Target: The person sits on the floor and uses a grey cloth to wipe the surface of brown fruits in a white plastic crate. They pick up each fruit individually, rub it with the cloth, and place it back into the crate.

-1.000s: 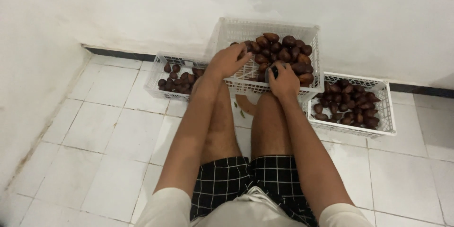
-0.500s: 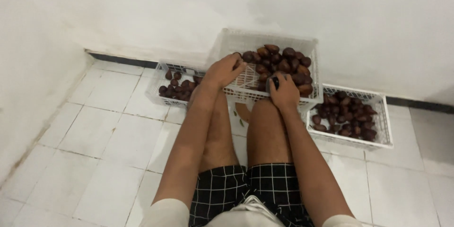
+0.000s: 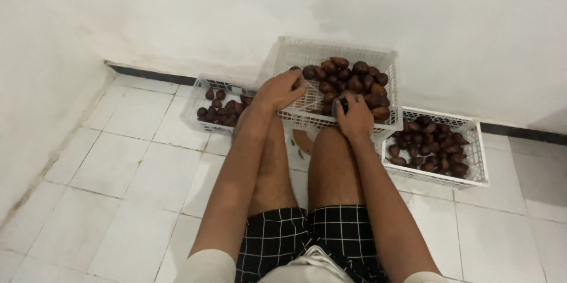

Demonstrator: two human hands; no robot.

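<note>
I sit on a tiled floor with my bare knees up against a large white plastic crate (image 3: 331, 48) that holds a heap of dark brown scaly fruits (image 3: 356, 78). My left hand (image 3: 282, 90) lies over the crate's near left side, its fingers curled down among the fruits; whether they hold one is hidden. At the near edge of the heap, my right hand (image 3: 355, 116) is closed around one dark fruit (image 3: 341, 104).
A smaller white crate (image 3: 194, 108) with a few brown fruits stands to the left. Another white crate (image 3: 476, 162) with several fruits stands to the right. All three sit against a white wall. A brown scrap (image 3: 303, 140) lies on the tiles between my legs.
Both hands stay at the middle crate. My right hand has curled tighter around a fruit at the near edge. The view has shifted slightly.
</note>
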